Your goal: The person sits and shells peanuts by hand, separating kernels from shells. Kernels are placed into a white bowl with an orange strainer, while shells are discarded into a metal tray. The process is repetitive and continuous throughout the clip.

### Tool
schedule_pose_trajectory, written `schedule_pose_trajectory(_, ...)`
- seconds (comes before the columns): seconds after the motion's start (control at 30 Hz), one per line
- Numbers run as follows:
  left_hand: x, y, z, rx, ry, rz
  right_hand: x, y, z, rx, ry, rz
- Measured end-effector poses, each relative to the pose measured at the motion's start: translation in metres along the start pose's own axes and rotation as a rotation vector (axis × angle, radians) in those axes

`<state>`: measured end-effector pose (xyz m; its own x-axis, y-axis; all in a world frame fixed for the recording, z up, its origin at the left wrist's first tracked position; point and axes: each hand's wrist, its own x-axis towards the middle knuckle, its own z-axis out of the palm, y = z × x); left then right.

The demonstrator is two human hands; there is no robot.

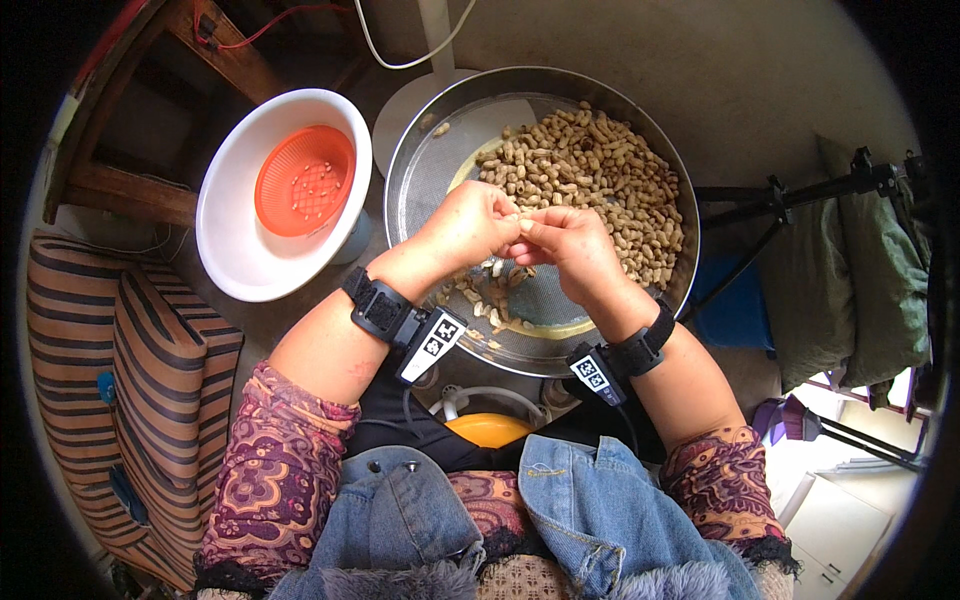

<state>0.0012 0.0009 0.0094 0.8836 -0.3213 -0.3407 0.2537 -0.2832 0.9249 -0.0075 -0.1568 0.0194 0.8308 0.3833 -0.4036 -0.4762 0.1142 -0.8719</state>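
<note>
My left hand (471,223) and my right hand (581,244) meet fingertip to fingertip over a wide round metal sieve (426,176). Pinched between them is a small pale thing, apparently a peanut, mostly hidden by the fingers. A large heap of unshelled peanuts (592,161) fills the far and right part of the sieve. Broken peanut shells (491,304) lie on the mesh below my hands. To the left, a white basin (232,225) holds an orange plastic basket (271,184) with several loose peanut kernels (315,187) in it.
A striped sofa (161,360) stands at the left, below a wooden frame (135,191). Behind the sieve rises a white pole (436,37) on a round base. A black tripod (739,214) and a blue container (724,307) are at the right. Something yellow (487,429) shows between my legs.
</note>
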Motion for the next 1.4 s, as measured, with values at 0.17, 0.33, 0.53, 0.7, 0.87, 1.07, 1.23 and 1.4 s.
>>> schedule_pose_trajectory(0.17,-0.005,0.009,-0.004,-0.319,-0.063,-0.056,-0.001,-0.002,-0.002,0.039,0.018,0.004)
schedule_pose_trajectory(0.33,-0.007,0.012,-0.016,-0.526,-0.132,-0.091,-0.001,-0.004,-0.005,0.13,-0.019,-0.021)
schedule_pose_trajectory(0.53,-0.011,0.01,-0.032,-0.36,-0.174,-0.096,0.0,-0.006,-0.01,-0.107,-0.089,-0.038)
schedule_pose_trajectory(0.7,-0.012,0.006,-0.043,0.213,-0.198,-0.127,0.012,-0.007,-0.027,-0.701,0.151,-0.04)
schedule_pose_trajectory(0.87,-0.011,0.0,-0.049,0.303,-0.177,-0.036,0.023,0.01,-0.029,-1.29,0.186,-0.373)
schedule_pose_trajectory(1.07,-0.007,-0.004,-0.049,-0.081,0.024,-0.076,0.027,0.028,-0.018,-1.487,-0.036,-0.43)
schedule_pose_trajectory(1.23,-0.006,-0.003,-0.045,-0.032,-0.023,-0.106,0.032,0.027,-0.015,-1.527,0.031,-0.359)
schedule_pose_trajectory(1.4,-0.004,-0.004,-0.043,-0.057,-0.06,-0.132,0.031,0.025,-0.016,-1.593,0.059,-0.326)
